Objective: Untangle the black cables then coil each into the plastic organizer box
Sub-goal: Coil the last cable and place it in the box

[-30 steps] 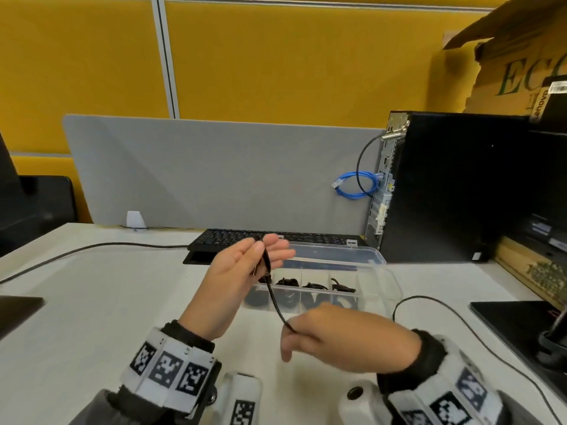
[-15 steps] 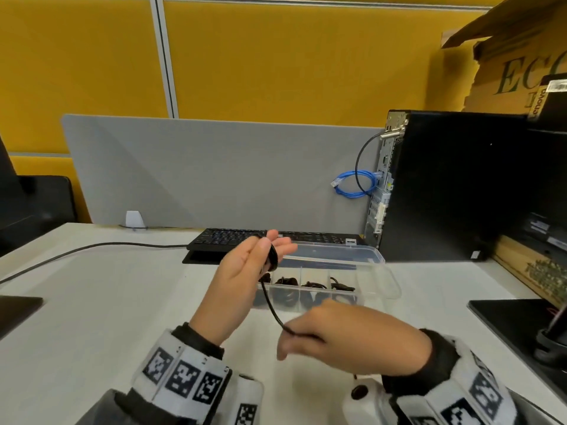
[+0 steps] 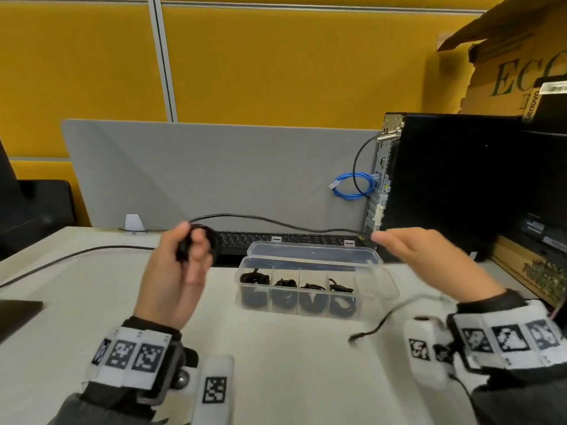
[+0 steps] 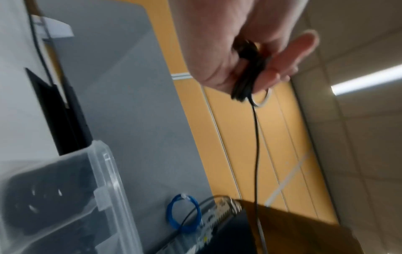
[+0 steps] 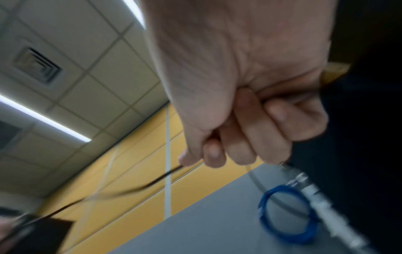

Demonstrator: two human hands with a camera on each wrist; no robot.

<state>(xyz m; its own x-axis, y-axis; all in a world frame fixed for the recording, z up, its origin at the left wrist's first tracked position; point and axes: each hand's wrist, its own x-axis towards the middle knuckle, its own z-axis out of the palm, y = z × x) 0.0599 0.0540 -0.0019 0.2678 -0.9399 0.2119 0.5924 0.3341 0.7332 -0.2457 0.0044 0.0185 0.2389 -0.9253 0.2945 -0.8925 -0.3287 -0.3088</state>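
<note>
The desk (image 3: 76,302) carries everything in front of me. At its far edge stands a grey divider panel (image 3: 214,173). At far right stands a black computer tower (image 3: 454,179), with a blue cable loop (image 3: 352,187) hanging at its rear panel. A black keyboard (image 3: 291,239) lies along the foot of the divider.

The plastic organizer box (image 3: 377,282) sits near the middle of the desk, just in front of the keyboard, lid open toward the far side. Four of its compartments hold coiled black cables (image 3: 285,294); the rightmost compartment looks clear.

My left hand (image 3: 175,277) is raised to the left of the box, fingers clenched around a small coil (image 4: 245,77) of the black cable (image 3: 276,222). From the coil, the cable spans rightward above the keyboard to my right hand (image 3: 429,256). My right fingers (image 5: 245,137) are curled, pinching the cable near the thumb tip.

A loose cable end (image 3: 377,326) lies on the desk, near and right of the box.
</note>
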